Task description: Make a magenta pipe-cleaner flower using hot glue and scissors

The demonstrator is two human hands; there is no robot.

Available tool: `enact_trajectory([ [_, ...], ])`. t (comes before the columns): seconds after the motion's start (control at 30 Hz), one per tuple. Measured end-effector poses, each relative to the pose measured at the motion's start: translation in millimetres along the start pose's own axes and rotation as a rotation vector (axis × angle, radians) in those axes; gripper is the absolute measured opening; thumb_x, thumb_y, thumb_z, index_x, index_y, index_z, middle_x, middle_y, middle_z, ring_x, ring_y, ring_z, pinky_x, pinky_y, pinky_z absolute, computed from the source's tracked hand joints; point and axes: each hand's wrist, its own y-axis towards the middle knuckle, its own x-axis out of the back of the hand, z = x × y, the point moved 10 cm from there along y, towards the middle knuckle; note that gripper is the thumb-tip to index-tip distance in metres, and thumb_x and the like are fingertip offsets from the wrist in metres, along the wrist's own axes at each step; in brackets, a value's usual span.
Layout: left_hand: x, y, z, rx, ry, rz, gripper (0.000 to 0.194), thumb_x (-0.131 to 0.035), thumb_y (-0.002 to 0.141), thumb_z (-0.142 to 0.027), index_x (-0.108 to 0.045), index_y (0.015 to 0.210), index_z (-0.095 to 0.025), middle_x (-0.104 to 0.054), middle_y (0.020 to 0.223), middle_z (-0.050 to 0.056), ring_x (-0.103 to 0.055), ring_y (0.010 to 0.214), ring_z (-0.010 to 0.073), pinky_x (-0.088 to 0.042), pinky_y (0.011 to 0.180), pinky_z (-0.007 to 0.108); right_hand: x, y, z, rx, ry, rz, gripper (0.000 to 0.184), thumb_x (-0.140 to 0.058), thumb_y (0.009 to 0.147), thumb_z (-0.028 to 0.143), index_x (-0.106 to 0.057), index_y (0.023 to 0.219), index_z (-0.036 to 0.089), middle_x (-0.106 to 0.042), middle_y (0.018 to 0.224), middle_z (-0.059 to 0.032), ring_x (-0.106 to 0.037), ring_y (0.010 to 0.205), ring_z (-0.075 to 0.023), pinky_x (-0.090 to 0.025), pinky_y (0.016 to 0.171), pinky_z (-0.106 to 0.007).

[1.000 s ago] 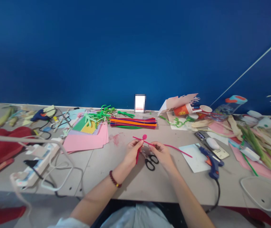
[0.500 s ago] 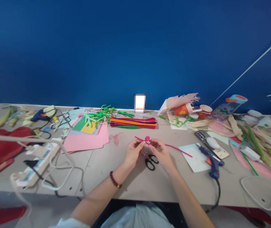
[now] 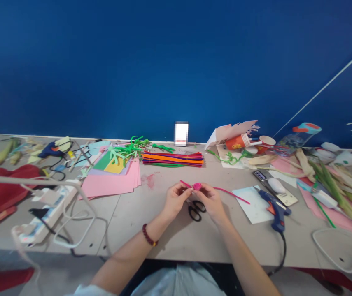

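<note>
A pink pipe cleaner, partly coiled into a small knot, is pinched between both hands above the table. My left hand is closed on it at the left, where a short straight end sticks out beyond the fingertips. At the coil, the thumb and fingers of my right hand are closed on it too. A long pink pipe cleaner lies to the right of that hand; whether it joins the coil is hidden. Black-handled scissors rest below, their blades mostly covered by my hands.
Behind my hands lies a bundle of coloured pipe cleaners. Pink paper and a power strip are at left. To the right are a blue glue gun, a white sheet, a phone and paper cups.
The pink coil has shifted slightly right and down, turning between my fingers. The short free end has moved right with it. Both hands keep their pinch.
</note>
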Motion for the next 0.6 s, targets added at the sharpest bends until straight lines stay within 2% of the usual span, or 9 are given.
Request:
enact_trajectory([
  [0.3,-1.1,2.1,-2.5,-0.047,0.040,0.033,0.015,-0.073,0.065,-0.030,-0.070,0.071,-0.016,-0.066,0.071,0.004,-0.058,0.066,0.0145,-0.047,0.065,0.024,5.0,0.5,-5.3,-0.062,0.065,-0.089,0.025,-0.074,0.062,0.038,-0.066,0.077,0.021,-0.068,0.077,-0.0023,-0.061,0.075,-0.0183,-0.048,0.076,-0.034],
  [0.6,-8.1,-0.1,0.6,-0.024,0.009,0.050,0.022,-0.075,0.063,-0.031,-0.068,0.077,-0.016,-0.065,0.079,0.005,-0.059,0.069,0.0149,-0.048,0.061,0.024,9.7,1.6,-9.4,-0.071,0.075,-0.134,0.027,-0.071,0.065,0.038,-0.066,0.084,0.020,-0.068,0.082,-0.0028,-0.060,0.078,-0.0185,-0.047,0.075,-0.032],
])
